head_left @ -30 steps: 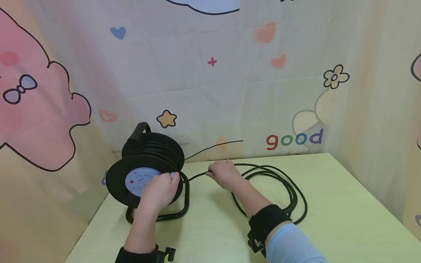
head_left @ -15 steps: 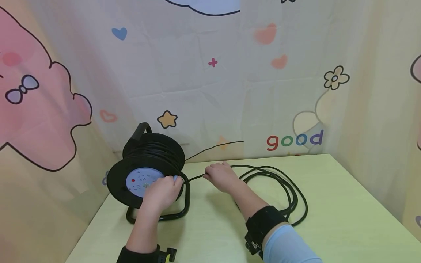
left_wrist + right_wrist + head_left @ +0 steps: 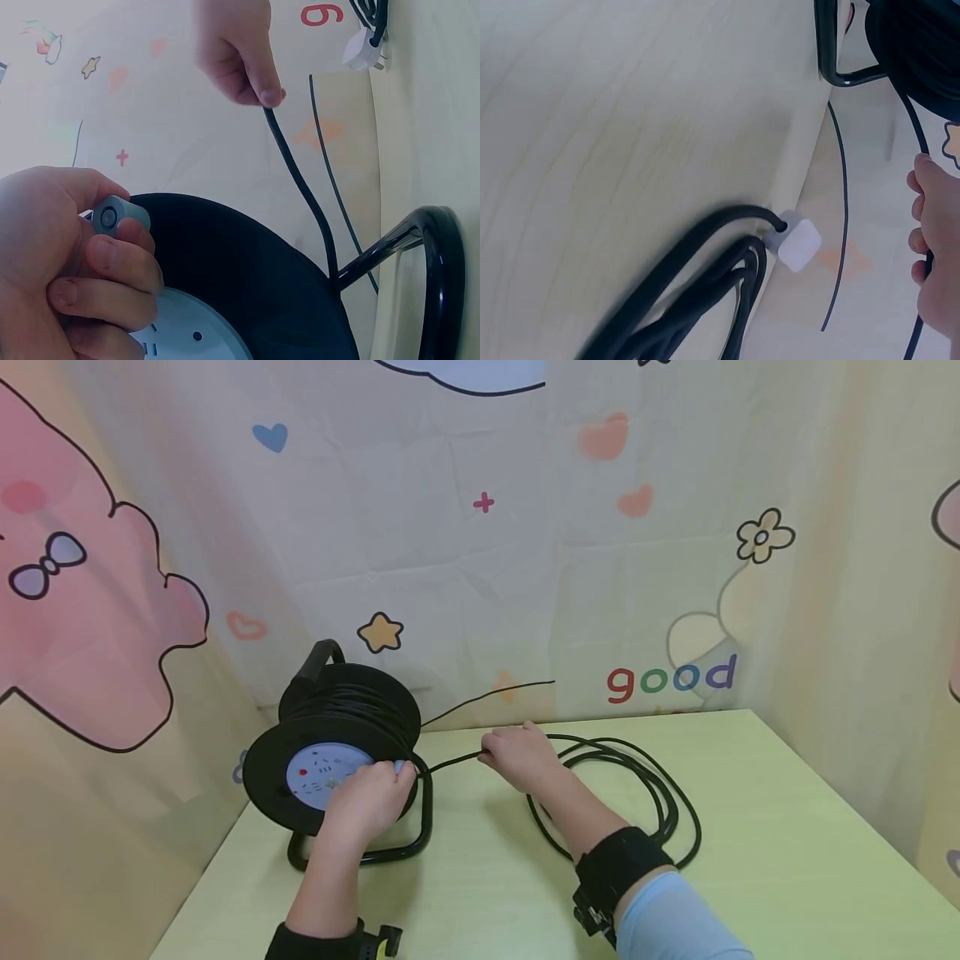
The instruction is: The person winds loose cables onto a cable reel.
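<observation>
A black cable reel [image 3: 262,785] stands on the table's left side, its pale blue socket face [image 3: 315,770] toward me. My left hand [image 3: 367,803] grips the small grey-blue crank knob [image 3: 120,216] near the right edge of the reel's front disc. To the right, my right hand [image 3: 522,758] holds the black cable [image 3: 455,761], which runs from the reel through the curled fingers. Beyond that hand, the rest of the cable lies in loose loops [image 3: 671,802] on the table. Its white plug [image 3: 799,241] shows near the table's back edge in the right wrist view.
The reel sits on a black tubular stand [image 3: 397,853] with a carrying handle [image 3: 318,660] on top. A printed cloth [image 3: 450,543] hangs behind the pale yellow-green table [image 3: 787,843]. A thin dark line [image 3: 487,695] crosses the cloth behind the reel.
My right hand shifts slightly left toward the reel, then back right, still holding the cable. My left hand and the knob move slightly down and right, then stay there.
</observation>
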Action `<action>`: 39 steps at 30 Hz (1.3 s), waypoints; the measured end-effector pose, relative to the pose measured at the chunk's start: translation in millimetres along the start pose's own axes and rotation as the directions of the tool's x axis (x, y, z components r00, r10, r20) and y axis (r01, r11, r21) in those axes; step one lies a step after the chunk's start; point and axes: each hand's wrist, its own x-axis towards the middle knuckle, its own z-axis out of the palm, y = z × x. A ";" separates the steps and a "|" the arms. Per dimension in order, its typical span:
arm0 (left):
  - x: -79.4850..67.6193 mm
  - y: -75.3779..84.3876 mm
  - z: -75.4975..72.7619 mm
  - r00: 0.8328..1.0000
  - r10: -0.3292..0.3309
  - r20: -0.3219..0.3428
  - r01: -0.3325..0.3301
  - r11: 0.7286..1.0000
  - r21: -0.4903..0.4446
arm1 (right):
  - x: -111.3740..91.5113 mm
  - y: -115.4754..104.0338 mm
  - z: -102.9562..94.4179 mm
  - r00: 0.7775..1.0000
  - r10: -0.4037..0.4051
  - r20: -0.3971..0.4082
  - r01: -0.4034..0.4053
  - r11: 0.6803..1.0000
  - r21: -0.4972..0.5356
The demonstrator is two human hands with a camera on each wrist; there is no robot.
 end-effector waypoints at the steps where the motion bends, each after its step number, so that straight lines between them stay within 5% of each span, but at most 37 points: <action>1: 0.1 0.0 0.0 1.000 -0.001 0.001 0.001 1.000 -0.001 | -1.4 3.2 -1.4 1.000 0.009 0.005 -0.009 1.000 0.000; 10: 0.3 0.4 -0.5 1.000 -0.011 0.016 0.011 1.000 -0.003 | -16.4 50.6 -24.0 0.976 0.172 0.137 -0.188 0.975 0.121; 28: 0.8 1.0 4.8 0.999 -0.020 0.043 0.021 0.999 -0.031 | -93.3 134.6 -56.1 0.960 0.268 0.076 -0.277 0.883 0.379; 33: -0.2 0.3 3.0 0.999 -0.019 0.047 0.021 0.999 -0.045 | -106.6 141.9 -56.3 0.938 0.342 0.053 -0.332 0.847 0.414; 39: 0.5 -0.6 1.3 0.999 -0.020 0.043 0.022 0.999 -0.044 | -106.1 139.6 -55.9 0.930 0.368 0.013 -0.341 0.848 0.405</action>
